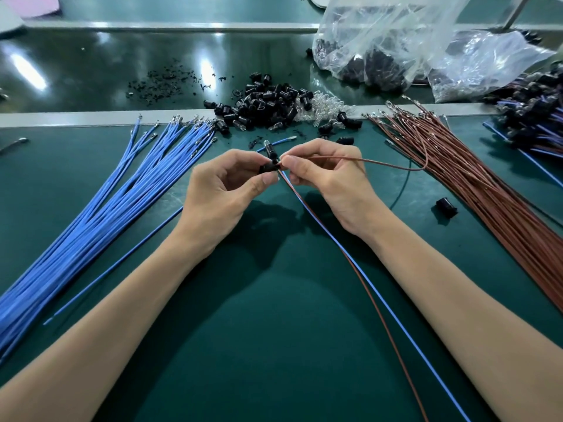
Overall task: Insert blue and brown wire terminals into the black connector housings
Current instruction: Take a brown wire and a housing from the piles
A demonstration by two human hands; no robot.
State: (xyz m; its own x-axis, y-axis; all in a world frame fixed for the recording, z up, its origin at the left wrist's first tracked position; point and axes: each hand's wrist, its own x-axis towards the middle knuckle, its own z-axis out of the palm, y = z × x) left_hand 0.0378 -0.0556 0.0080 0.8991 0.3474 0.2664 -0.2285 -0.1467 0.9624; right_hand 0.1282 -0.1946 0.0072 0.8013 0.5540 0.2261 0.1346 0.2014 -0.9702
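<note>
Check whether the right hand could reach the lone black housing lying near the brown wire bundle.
Probably yes: the housing lies on the mat just right of the right hand, open mat between, though that hand is pinching a brown wire.

The fingers (297, 166) of the right hand (332, 184) hide where the brown wire (365, 160) meets the black housing (269, 168). The blue bundle (91, 223) runs off the edge at 8 o'clock, the brown bundle (502, 214) at 4 o'clock. The bag (396, 41) at 1 o'clock blurs its dark contents.

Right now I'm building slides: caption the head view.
Left hand holds a black housing; right hand pinches a brown wire at it.
</note>
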